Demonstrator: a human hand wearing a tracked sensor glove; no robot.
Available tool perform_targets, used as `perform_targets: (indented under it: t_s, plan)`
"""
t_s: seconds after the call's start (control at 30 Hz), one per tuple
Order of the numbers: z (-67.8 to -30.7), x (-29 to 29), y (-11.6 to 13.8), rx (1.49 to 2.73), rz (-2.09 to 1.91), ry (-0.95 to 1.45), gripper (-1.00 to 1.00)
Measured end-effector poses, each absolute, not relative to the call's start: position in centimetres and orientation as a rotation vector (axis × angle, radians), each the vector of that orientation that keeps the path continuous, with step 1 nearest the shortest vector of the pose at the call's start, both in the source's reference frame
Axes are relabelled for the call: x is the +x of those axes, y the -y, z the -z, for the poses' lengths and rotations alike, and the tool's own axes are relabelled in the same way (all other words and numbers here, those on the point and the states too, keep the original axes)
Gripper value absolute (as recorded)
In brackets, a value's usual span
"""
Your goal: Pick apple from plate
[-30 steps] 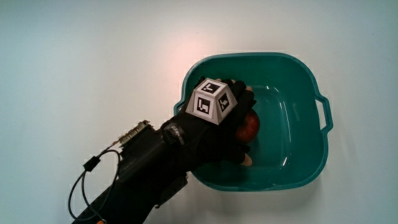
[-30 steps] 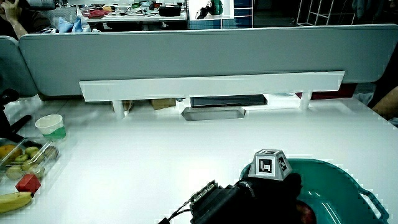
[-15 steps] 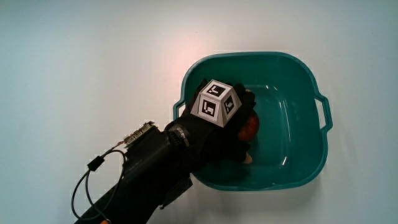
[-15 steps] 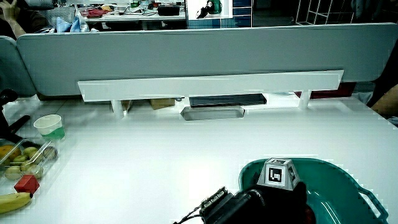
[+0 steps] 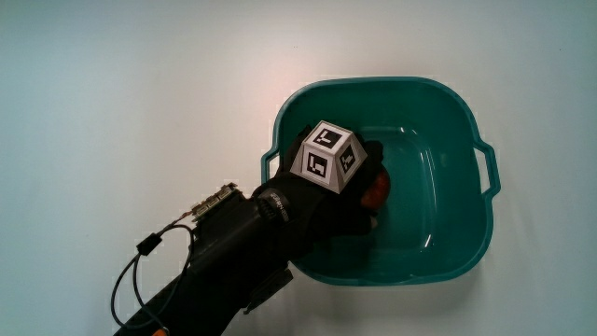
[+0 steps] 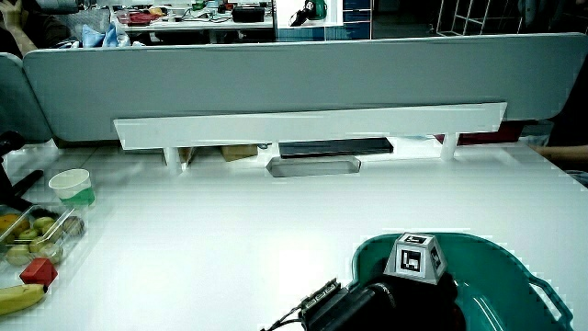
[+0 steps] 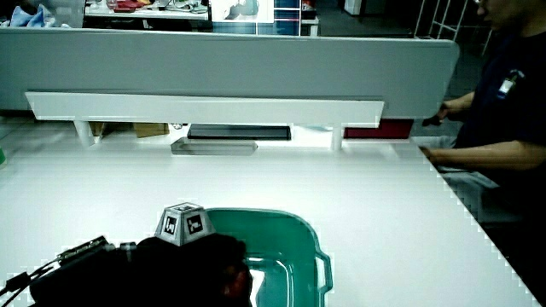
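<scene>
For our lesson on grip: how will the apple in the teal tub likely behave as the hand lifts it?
The apple looks round and smooth, so it would probably roll in the tub if dropped. It seems firm, since the hand wraps it without denting it. Likely fairly light, one hand covers it.

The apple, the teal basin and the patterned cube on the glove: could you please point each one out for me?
apple point(image 5: 377, 189): main view, the red sliver showing past the hand.
teal basin point(image 5: 464, 117): main view, bare rim at a corner.
patterned cube point(image 5: 326, 157): main view, its top face, on the back of the hand point(image 5: 328, 201).
</scene>
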State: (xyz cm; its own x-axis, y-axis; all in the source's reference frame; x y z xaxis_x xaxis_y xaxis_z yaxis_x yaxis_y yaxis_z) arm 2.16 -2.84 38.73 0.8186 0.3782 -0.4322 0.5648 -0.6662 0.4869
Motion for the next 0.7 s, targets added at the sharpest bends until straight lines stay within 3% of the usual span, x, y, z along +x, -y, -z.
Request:
perform_targets:
  t_s: [0.4, 0.7]
  plan:
    - [-38.6, 1.9, 2.5, 2.417, 0.447, -0.722, 1.00]
    - [-35.1, 1.4, 2.4, 2.456, 0.495, -0.767, 1.00]
